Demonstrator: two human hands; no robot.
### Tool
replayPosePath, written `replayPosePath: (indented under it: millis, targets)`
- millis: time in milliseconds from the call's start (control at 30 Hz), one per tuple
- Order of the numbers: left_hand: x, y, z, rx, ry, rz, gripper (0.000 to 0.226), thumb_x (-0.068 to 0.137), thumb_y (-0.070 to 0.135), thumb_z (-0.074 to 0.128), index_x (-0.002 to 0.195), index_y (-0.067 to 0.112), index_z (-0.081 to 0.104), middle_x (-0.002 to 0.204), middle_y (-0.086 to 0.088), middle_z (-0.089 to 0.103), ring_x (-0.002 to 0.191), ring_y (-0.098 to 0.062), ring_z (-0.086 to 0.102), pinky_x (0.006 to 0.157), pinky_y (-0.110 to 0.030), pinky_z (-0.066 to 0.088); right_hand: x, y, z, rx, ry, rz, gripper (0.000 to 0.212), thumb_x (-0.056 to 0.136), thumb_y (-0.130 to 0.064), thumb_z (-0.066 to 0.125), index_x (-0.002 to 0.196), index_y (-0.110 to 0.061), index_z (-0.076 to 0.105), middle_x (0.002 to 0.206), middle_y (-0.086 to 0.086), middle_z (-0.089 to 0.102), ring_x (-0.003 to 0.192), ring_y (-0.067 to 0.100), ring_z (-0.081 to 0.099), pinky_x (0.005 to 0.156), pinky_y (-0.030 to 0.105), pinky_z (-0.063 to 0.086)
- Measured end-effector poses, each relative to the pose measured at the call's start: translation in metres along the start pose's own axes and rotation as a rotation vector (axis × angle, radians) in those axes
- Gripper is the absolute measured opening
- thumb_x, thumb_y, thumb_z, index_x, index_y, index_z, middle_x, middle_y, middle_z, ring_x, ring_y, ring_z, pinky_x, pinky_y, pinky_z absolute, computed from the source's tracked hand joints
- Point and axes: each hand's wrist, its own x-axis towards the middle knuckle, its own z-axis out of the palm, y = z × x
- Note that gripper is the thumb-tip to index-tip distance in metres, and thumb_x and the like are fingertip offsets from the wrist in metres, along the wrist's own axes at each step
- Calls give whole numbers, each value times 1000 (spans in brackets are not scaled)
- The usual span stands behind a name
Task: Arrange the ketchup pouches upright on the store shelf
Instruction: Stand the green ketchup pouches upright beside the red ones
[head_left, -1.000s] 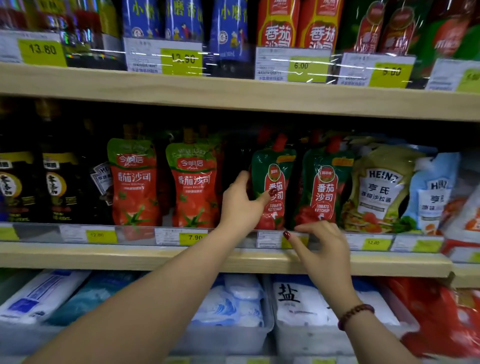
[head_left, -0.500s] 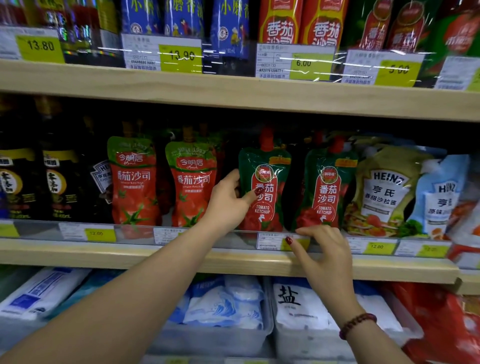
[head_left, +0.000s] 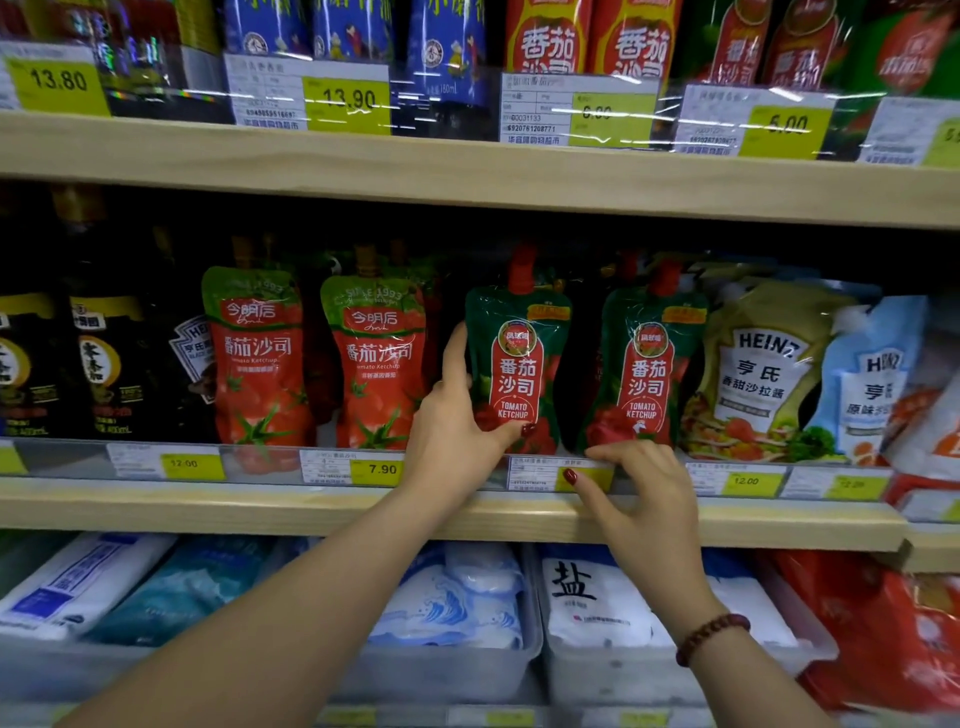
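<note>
Narrow gap between two green pouches (head_left: 514, 364), price rail (head_left: 260, 461) barring the front

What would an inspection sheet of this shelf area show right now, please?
Surface: wooden middle shelf, with a clear price rail along its front.
Job's things: left green ketchup pouch and right green ketchup pouch upright; two red ketchup pouches upright beside them.
Clutter: Heinz pouches lean at the right.
Grips: left hand grips the left green ketchup pouch low down; right hand rests on the price rail, and whether it pinches it is unclear.
Cables: nothing seen.
Surroundings: dark bottles at left; salt bags in bins below.
</note>
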Motion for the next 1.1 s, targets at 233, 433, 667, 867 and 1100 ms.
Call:
replayPosePath:
  millis: [233, 433, 667, 867, 1100]
  targets:
    - [-5, 2, -3, -5, -24, 14, 106, 69, 30, 79, 140, 47, 2, 109, 24, 48, 97, -5, 53, 76, -16, 43, 2, -8, -5, 69, -22, 49, 18, 75, -21, 75, 91, -17, 68, 84, -11, 59, 83, 13, 54, 76, 31, 48]
    - [-27, 5, -13, 322, 69, 143, 90, 74, 45, 71, 141, 35, 10, 132, -4, 42, 103, -18, 55, 67, -29, 49, 30, -9, -27, 109, 250, 352, 47, 72, -24, 76, 113, -15, 55, 106, -1, 50, 103, 21, 52, 87, 25, 48]
    - [-36, 6, -8, 356, 75, 78, 72, 73, 44, 71, 129, 29, 29, 121, -3, 50, 99, -20, 57, 68, -33, 52, 59, -12, -12, -235, 80, 580, 104, 55, -59, 78, 132, -7, 35, 129, 14, 46, 117, 30, 48, 89, 46, 49]
    - [-31, 6, -10, 295, 97, 40, 66, 76, 38, 71, 130, 31, 33, 113, 1, 52, 91, -14, 57, 62, -28, 47, 60, -15, 8, -338, 169, 578, 105, 53, -59, 79, 131, -5, 34, 125, 15, 50, 113, 33, 50, 78, 44, 49]
    - [-24, 7, -11, 260, 128, 1, 61, 74, 32, 73, 121, 36, 35, 103, 6, 55, 81, -13, 56, 57, -28, 46, 57, -11, 6, -290, 191, 564, 99, 56, -50, 76, 133, -7, 32, 123, 15, 51, 112, 33, 49, 79, 44, 47]
